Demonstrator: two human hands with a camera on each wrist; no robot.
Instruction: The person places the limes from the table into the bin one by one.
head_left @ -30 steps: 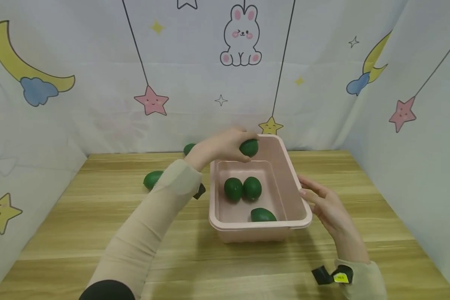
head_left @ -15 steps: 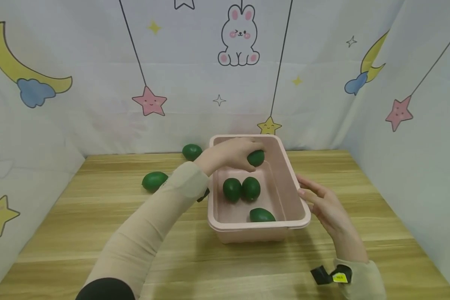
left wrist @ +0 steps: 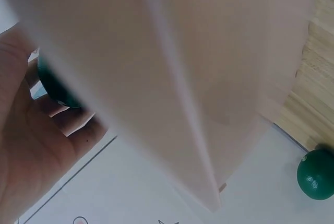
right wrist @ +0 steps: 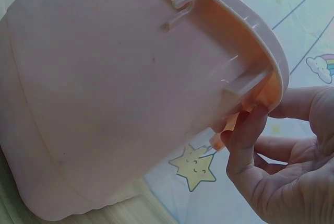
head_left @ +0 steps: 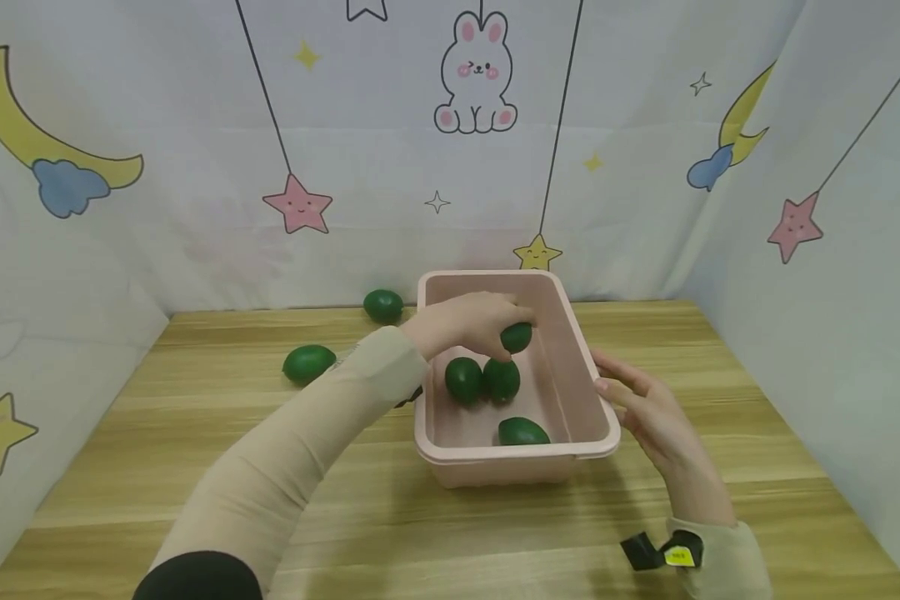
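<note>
My left hand (head_left: 474, 323) reaches over the left rim of a pink plastic bin (head_left: 517, 453) and grips a dark green lime (head_left: 517, 338) inside it. In the left wrist view the fingers curl round that lime (left wrist: 55, 84), partly hidden by the bin wall (left wrist: 130, 78). Below the hand, two limes lie side by side, a left one (head_left: 464, 381) and a right one (head_left: 502, 382). One more lime (head_left: 523, 432) rests near the bin's front wall. My right hand (head_left: 656, 412) pinches the bin's right rim; the right wrist view shows thumb and fingers at the rim's edge (right wrist: 276, 67).
Left of the bin, one lime (head_left: 309, 364) lies on the wooden table (head_left: 217, 450). Farther back, another lime (head_left: 383, 307) sits by the white curtain (head_left: 375, 133) with cartoon prints, which stands along the table's back and sides.
My left hand has moved down and slightly right, bringing the lime from the bin's back rim lower into the bin. The right hand stays at the rim.
</note>
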